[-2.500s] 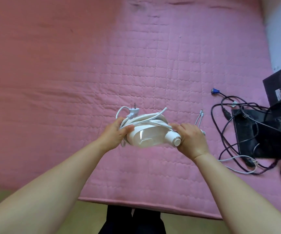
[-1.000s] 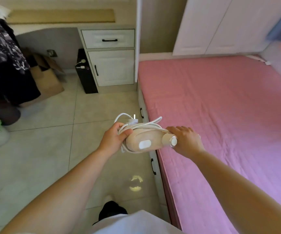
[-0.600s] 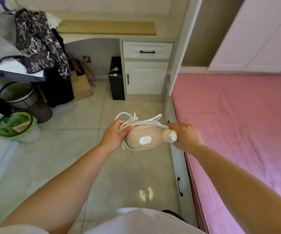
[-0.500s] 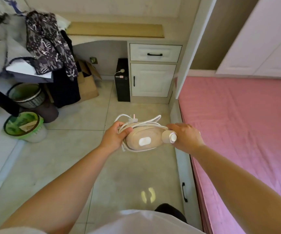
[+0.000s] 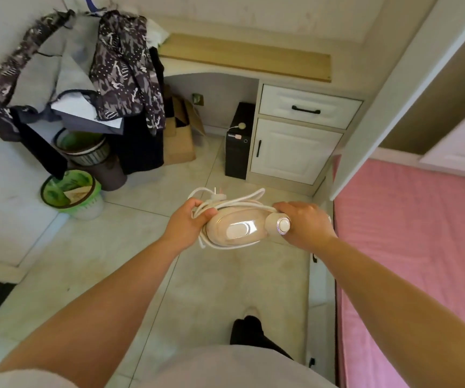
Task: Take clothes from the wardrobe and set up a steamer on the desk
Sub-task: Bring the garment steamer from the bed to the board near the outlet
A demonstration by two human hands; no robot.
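Note:
I hold a white hand steamer with its white cord wound around it, above the tiled floor. My left hand grips its left end and the cord loops. My right hand grips the right end beside the round knob. The desk with a wooden top stands ahead against the wall. Patterned and dark clothes hang piled at the desk's left end.
A white drawer cabinet and a black computer tower sit under the desk. A cardboard box, a striped bin and a green basket stand at left. The pink bed runs along the right.
I have turned from the bed toward the desk, carrying the steamer in both hands. The desk and clothes pile have come closer and more central; my grip is unchanged.

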